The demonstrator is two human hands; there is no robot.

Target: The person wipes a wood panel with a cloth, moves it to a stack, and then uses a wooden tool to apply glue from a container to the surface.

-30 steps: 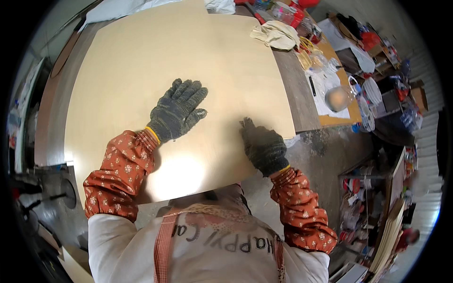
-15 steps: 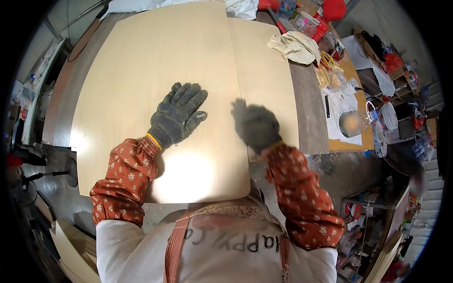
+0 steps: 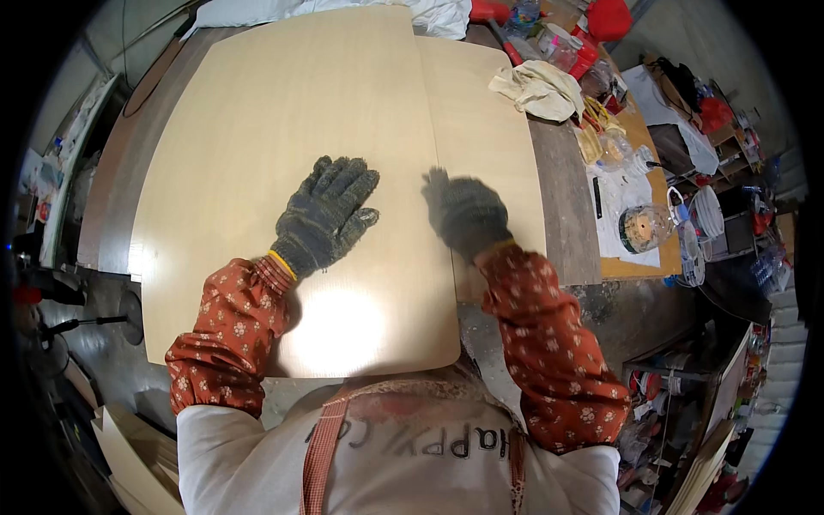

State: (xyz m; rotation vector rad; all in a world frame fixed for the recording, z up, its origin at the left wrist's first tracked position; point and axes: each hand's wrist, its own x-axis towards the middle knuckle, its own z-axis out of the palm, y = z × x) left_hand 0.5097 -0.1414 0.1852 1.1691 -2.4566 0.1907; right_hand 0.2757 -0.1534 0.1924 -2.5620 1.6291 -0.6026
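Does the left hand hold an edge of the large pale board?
No, the left hand lies open on the large pale board, away from its edges.

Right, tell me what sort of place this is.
Probably a workshop for panels or woodwork: large pale sheets lie on a workbench, more pale panels show at lower left, and containers clutter the right side.

Left board (image 3: 257, 129) and right board (image 3: 485, 120) lie on the table (image 3: 566, 206) — jar (image 3: 644, 228) further right.
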